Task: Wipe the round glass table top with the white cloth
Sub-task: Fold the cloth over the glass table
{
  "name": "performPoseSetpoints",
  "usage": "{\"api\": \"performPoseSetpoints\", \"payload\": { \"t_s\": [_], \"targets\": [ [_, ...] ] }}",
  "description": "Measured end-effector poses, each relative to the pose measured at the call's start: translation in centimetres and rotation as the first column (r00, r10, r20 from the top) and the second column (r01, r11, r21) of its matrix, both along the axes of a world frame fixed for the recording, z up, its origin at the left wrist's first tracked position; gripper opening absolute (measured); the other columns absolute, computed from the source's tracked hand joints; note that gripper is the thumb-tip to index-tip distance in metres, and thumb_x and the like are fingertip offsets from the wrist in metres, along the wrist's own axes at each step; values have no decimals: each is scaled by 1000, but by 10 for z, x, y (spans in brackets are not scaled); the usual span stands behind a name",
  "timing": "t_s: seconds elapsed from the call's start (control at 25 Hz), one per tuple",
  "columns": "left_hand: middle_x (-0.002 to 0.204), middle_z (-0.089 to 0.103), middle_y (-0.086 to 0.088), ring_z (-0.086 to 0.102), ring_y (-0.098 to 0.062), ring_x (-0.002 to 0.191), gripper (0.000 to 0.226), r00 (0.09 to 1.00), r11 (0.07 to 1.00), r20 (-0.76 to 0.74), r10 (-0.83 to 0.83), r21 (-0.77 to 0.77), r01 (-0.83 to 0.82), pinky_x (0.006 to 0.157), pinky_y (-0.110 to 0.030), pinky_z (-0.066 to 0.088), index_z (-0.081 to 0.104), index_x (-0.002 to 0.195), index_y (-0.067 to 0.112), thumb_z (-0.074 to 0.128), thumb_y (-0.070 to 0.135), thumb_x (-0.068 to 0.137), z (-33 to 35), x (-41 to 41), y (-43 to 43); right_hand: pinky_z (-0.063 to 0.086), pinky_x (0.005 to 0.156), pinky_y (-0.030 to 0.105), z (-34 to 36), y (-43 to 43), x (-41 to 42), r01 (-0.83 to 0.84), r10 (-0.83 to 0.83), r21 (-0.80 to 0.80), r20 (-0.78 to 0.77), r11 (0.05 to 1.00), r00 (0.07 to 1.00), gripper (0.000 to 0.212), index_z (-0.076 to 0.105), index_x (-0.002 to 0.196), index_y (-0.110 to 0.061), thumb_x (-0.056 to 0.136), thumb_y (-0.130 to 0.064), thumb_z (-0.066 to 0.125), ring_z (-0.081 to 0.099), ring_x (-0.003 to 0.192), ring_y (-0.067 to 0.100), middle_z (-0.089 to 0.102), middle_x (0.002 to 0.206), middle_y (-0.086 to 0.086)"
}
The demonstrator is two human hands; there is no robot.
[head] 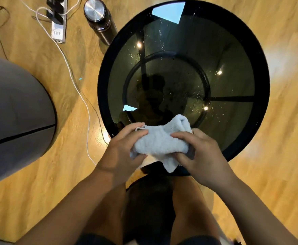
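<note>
The round glass table top (pixel 233 55) with its black rim fills the upper middle of the head view. Small water droplets speckle the dark glass. A bunched white cloth (pixel 160 142) hangs over the table's near edge, held between both hands. My left hand (pixel 121 149) grips its left side with thumb and fingers closed on it. My right hand (pixel 203 156) grips the right side. The cloth's lower corner dangles below the rim.
A steel thermos bottle (pixel 98 18) stands on the wooden floor just left of the table. A power strip (pixel 58 20) with plugs and a white cable (pixel 74 82) lie further left. A grey cushion seat (pixel 14 117) sits at the left edge.
</note>
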State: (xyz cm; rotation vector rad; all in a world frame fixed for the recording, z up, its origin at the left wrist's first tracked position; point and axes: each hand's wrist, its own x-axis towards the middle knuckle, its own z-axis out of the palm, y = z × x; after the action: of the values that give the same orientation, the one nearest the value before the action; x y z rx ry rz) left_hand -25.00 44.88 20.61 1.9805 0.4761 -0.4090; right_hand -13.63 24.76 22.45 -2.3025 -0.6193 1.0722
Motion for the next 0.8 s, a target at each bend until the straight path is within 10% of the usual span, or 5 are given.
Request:
{"api": "performPoseSetpoints", "payload": {
  "t_s": [0.16, 0.36, 0.52, 0.64, 0.8],
  "targets": [
    [120, 65, -4, 54, -25, 112, 27, 964, 887, 33, -263, 401, 228, 92, -42, 44, 76, 99, 14, 79, 29, 77, -3, -2, 20, 40, 102, 26, -7, 9, -1, -79, 76, 31, 89, 996, 993, 24, 72, 109, -24, 85, -20, 71, 37, 141, 17, 43, 149, 0],
    [75, 67, 11, 62, -1, 72, 13, 989, 959, -118, 88, -260, -116, 58, -18, 46, 67, 81, 24, 67, 34, 90, -9, -4, 53, 47, 61, 9, -13, 27, 22, 208, -199, 94, -95, 974, 975, 40, 56, 119, -34, 83, -33, 74, 64, 83, -3, 64, 95, -16],
    [76, 66, 7, 64, -13, 70, 17, 913, 945, -261, 314, -12, -328, 54, -28, 50, 66, 80, 20, 65, 33, 91, -34, -19, 37, 44, 86, 8, -38, 86, 33, 330, -354, 142, 196, 933, 915, 62, 47, 139, -25, 85, -34, 75, 55, 107, 3, 59, 121, -6],
    [92, 58, 4, 55, -14, 78, 25, 944, 906, -171, 283, 372, -204, 55, -20, 35, 62, 97, 24, 61, 47, 88, -45, -36, 22, 38, 111, 39, -55, 117, -8, 192, -159, -39, 421, 981, 893, 61, 44, 144, -17, 91, -41, 63, 36, 138, 26, 43, 148, 14],
    [131, 56, -5, 56, -20, 116, 36, 808, 784, 5, 590, 237, -574, 89, -13, 44, 53, 132, 15, 53, 22, 97, -63, -19, 43, 18, 119, 56, -84, 133, -70, -133, 236, -272, 394, 953, 888, 67, 28, 152, -19, 96, -48, 49, 6, 150, 43, 13, 161, 24]
  ]
}}
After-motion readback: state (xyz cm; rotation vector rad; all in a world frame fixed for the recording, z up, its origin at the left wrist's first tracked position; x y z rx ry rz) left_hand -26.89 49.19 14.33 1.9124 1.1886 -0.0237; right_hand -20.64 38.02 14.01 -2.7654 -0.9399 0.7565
